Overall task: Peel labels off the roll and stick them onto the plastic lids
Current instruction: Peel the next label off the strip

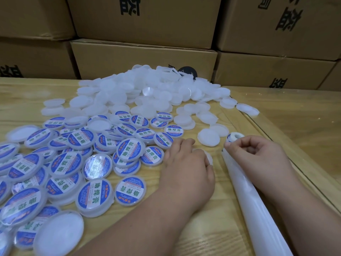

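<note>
A wall of brown cardboard cartons printed with black characters backs a pale wood-grain table under a clear glossy cover. Across the far middle of the table spreads a heap of blank translucent white round plastic lids. Nearer, on the left, lies a wide scatter of lids already carrying blue-and-white oval labels.

A long white strip of backing paper runs from the bottom edge of the view up and slightly leftward to the small white label roll, which sits just beyond the right hand. That strip's long axis points away from the person, toward the loose blank lids.

The right hand has its fingers curled and thumb and forefinger pinched together at the roll end of the strip; whether a label is already lifted between them is hidden. The left hand lies palm-down with fingers bent over one blank white lid, holding it against the table; only the lid's right rim shows.

The relation that matters: this held lid lies just left of the pinch, the gap between the two hands being narrow. The right hand is the nearer to the roll, so a peeled label would likely travel a short way leftward onto the lid.
</note>
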Demonstrator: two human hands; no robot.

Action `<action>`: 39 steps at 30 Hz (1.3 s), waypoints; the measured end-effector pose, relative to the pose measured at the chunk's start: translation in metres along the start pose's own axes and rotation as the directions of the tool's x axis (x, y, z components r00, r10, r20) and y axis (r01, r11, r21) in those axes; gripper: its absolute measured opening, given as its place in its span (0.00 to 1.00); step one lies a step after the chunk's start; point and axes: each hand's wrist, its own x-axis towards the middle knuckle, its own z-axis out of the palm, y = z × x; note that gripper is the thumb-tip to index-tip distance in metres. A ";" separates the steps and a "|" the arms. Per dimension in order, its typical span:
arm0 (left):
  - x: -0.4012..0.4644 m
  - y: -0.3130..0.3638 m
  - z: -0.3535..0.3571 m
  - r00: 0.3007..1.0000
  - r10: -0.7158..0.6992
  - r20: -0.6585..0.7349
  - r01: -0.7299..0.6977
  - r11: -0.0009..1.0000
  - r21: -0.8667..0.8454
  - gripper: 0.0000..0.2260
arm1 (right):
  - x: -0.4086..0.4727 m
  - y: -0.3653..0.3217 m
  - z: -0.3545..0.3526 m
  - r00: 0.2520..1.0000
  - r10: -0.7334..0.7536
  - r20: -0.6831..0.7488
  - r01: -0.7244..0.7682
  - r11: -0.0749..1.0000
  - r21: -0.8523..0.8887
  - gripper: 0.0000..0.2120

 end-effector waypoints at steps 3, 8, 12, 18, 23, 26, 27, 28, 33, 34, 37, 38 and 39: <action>0.002 0.000 0.001 0.999 0.028 -0.031 -0.029 0.999 -0.035 0.09 | -0.001 -0.001 0.000 1.000 -0.009 0.002 0.009 0.999 -0.034 0.10; 0.005 0.002 -0.004 0.996 0.070 -0.054 -0.082 0.960 -0.269 0.09 | -0.003 -0.004 -0.002 0.998 -0.050 0.033 0.054 0.991 -0.120 0.09; 0.001 0.006 -0.010 0.986 0.154 -0.067 -0.167 0.880 -0.444 0.10 | -0.003 -0.001 0.001 0.994 -0.042 0.098 0.054 0.991 -0.126 0.15; -0.005 0.010 -0.013 0.977 0.203 0.069 -0.146 0.866 -0.478 0.05 | -0.004 -0.005 -0.001 0.942 0.124 0.312 -0.179 0.971 0.156 0.24; -0.006 0.012 -0.014 0.925 0.336 0.175 -0.268 0.907 -0.325 0.18 | -0.002 -0.003 0.002 0.941 0.128 0.313 -0.192 0.964 0.183 0.32; -0.007 0.012 -0.013 0.921 0.353 0.165 -0.289 0.903 -0.319 0.10 | -0.002 -0.007 0.001 0.951 0.165 0.262 -0.208 0.967 0.147 0.27; -0.007 0.012 -0.013 0.926 0.343 0.154 -0.278 0.901 -0.334 0.08 | -0.002 -0.008 0.001 0.951 0.168 0.258 -0.206 0.970 0.129 0.27; -0.007 0.012 -0.013 0.929 0.340 0.147 -0.274 0.897 -0.347 0.07 | -0.002 -0.008 0.001 0.952 0.165 0.256 -0.200 0.973 0.117 0.30; -0.008 0.013 -0.014 0.898 0.410 0.157 -0.326 0.863 -0.387 0.07 | 0.000 -0.010 -0.002 0.960 0.222 0.172 -0.237 0.968 0.076 0.21; -0.009 0.013 -0.015 0.890 0.428 0.156 -0.341 0.853 -0.394 0.07 | 0.002 -0.009 -0.004 0.962 0.225 0.156 -0.236 0.970 0.056 0.20; -0.009 0.014 -0.016 0.869 0.470 0.157 -0.378 0.834 -0.402 0.08 | 0.004 -0.003 -0.007 0.975 0.190 0.118 -0.189 0.982 -0.014 0.22; -0.009 0.014 -0.016 0.866 0.474 0.162 -0.381 0.833 -0.401 0.08 | 0.004 -0.002 -0.007 0.979 0.169 0.118 -0.166 0.986 -0.032 0.21; -0.009 0.014 -0.016 0.865 0.474 0.167 -0.380 0.834 -0.399 0.08 | 0.004 -0.001 -0.007 0.981 0.152 0.123 -0.147 0.988 -0.048 0.20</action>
